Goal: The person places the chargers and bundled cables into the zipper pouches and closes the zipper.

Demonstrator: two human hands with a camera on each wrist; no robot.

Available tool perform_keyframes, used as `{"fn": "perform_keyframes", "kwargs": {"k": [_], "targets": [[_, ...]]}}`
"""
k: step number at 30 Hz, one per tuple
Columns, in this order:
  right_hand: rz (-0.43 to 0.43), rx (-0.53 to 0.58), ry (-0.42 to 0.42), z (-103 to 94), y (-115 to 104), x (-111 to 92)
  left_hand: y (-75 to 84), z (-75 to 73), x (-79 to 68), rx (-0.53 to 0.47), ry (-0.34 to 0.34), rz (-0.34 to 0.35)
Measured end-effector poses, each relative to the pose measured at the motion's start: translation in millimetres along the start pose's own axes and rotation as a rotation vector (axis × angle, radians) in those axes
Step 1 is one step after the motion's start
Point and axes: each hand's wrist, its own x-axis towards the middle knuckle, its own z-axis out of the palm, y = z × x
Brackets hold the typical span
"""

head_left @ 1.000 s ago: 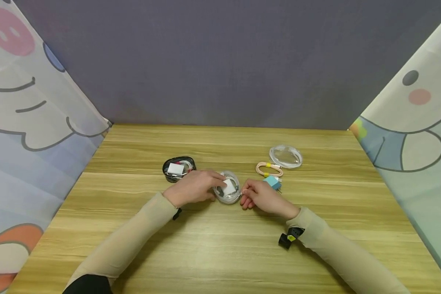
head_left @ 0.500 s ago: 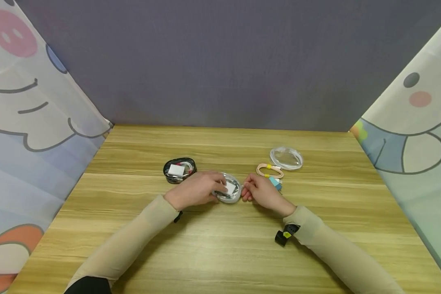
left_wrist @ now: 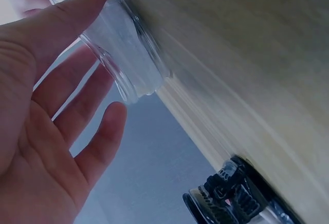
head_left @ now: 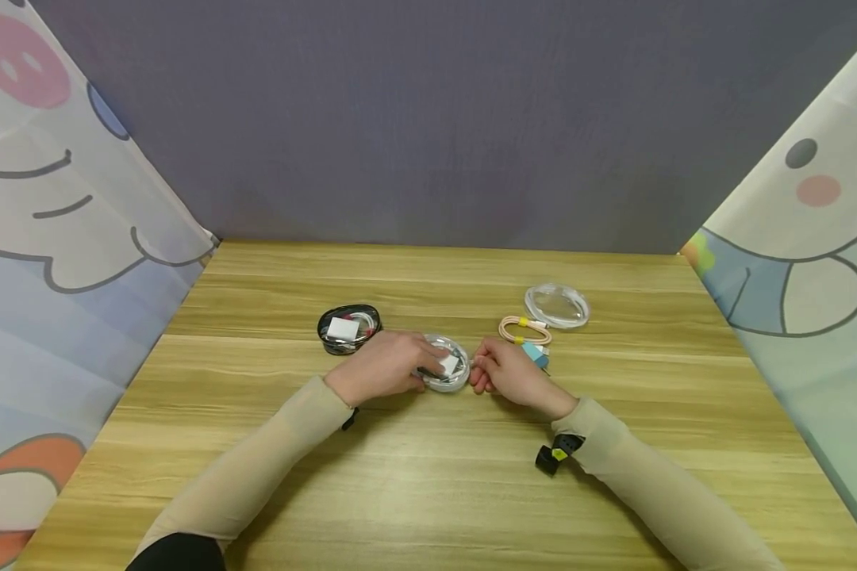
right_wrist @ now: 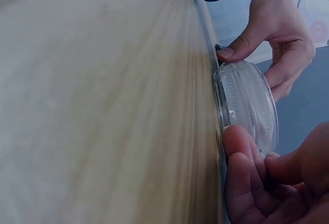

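Note:
A round clear zip case [head_left: 458, 384] lies mid-table with a white charger block [head_left: 449, 365] and a cable inside. My left hand [head_left: 389, 365] holds its left side, thumb over the top and fingers round the wall. The left wrist view shows the thumb along the clear case [left_wrist: 121, 49]. My right hand [head_left: 512, 374] is at the opposite side, thumb and forefinger pinching the small zipper pull at the edge. In the right wrist view, zipper teeth run round the wall of the clear case [right_wrist: 247, 98]. The fingertips mostly hide the pull.
Left of the left hand sits a black-rimmed clear case [head_left: 350, 329] with a white charger and cable. Beyond the right hand lie a blue charger [head_left: 535, 354], a peach cable [head_left: 524, 330] with yellow ties, and a coiled white cable [head_left: 557, 306].
The right hand has shifted slightly away from the body, covering more of the blue charger, and keeps its pinch at the case's edge. The left hand's thumb and fingers have shifted slightly on the case.

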Motion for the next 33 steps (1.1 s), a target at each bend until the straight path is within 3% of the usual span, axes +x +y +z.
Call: {"fn": "perform_keyframes", "kwargs": {"k": [9,33], "targets": [[-0.045,-0.026,-0.015,-2.6,1,-7,0.0,-0.9,0.2,-0.001,-0.009,-0.009],[-0.053,-0.041,-0.067,1.0,0,-20,1.4,-0.7,-0.9,-0.043,-0.002,-0.031]]}}
